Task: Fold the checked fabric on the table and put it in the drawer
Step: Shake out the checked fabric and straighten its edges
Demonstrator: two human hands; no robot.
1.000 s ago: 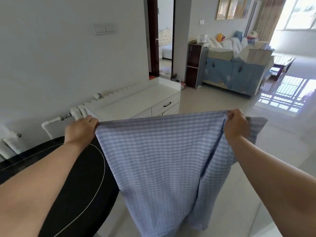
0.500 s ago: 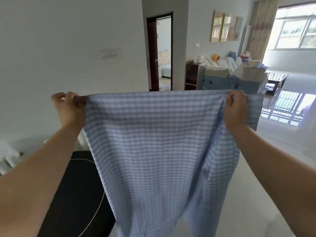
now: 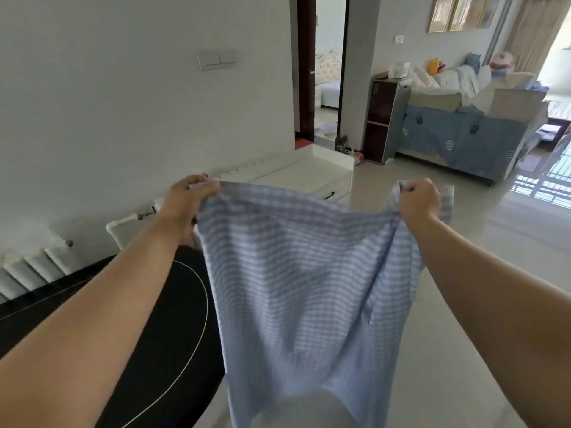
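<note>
Head view. Checked fabric [image 3: 296, 273] held up in the air by its top edge, off the black surface [image 3: 148, 335], hanging in front of the white cabinet [image 3: 312, 180]. Top edge sagging between the two holds; lower part hanging loose, bottom hem running out of frame.

Left hand [image 3: 185, 199]: grip closed on the fabric's upper left corner, fingers curled over the edge, positioned left of the cabinet and above the far end of the black surface.

Right hand [image 3: 418, 200]: grip closed on the upper right portion of the fabric, a short flap of cloth extending beyond the fist, positioned right of the cabinet over bare floor [image 3: 448, 304].

Cabinet against the wall, one dark drawer handle [image 3: 329, 196] visible just above the fabric's top edge; drawer front appears shut. Radiator [image 3: 34, 270] along the wall, left of the cabinet. Covered sofa [image 3: 457, 137] well beyond the cabinet, to its right.
</note>
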